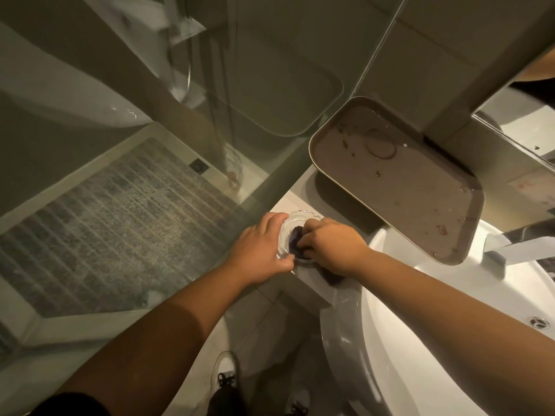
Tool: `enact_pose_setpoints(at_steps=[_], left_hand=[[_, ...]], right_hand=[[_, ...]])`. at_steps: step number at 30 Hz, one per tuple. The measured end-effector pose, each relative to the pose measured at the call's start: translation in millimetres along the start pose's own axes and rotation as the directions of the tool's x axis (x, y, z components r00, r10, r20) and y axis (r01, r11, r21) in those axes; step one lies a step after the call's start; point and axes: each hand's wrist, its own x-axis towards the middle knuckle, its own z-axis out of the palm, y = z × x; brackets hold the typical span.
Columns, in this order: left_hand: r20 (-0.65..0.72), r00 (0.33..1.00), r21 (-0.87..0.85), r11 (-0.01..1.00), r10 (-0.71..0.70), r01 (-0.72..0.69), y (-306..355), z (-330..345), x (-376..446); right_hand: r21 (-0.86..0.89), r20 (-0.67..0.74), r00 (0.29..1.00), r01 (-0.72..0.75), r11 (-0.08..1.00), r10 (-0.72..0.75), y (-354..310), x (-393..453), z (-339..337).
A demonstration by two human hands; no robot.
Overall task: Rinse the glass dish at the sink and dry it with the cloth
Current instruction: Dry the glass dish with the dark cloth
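Glass dish (289, 224) steadied, left hand (260, 253) — right hand (329, 247) pressing cloth (295, 239)

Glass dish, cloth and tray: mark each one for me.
glass dish (286, 228), head view, clear rim between the two hands.
cloth (295, 237), head view, dark fold inside the dish, under the right hand's fingers.
tray (399, 181), head view, soiled brown floor.

**Hands and arms, head view**

Left hand (260, 249): palm down, fingers spread and curved, thumb tucked inward. Right hand (329, 247): knuckles up, fingers curled shut. Both forearms bare, extended forward, converging; hands nearly touching.
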Motion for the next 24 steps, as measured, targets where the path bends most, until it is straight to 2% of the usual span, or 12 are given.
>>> enact_pose_setpoints(at_steps=[7, 14, 19, 24], left_hand=[[0.026, 0.998, -0.024, 0.999, 0.049, -0.049, -6.5, -1.3, -0.2], [0.017, 0.998, -0.029, 0.998, 0.06, -0.059, -5.7, -2.4, -1.9], [0.015, 1.0, -0.017, 1.0, 0.008, -0.007, -1.6, 1.3, -2.4], [-0.01, 1.0, 0.045, 0.999, 0.016, -0.016, 0.4, 4.7, -2.5]], right_hand=[[0.116, -0.047, 0.999, -0.004, 0.993, 0.009, -9.7, 14.7, -2.9], [0.268, -0.115, 0.958, -0.226, 0.937, 0.264, -14.3, 26.4, 4.2], [0.201, -0.135, 0.909, -0.364, 0.91, 0.393, -14.0, 28.3, 1.8], [0.075, -0.1, 0.888, -0.443, 0.893, 0.449, -12.1, 25.3, -8.1]])
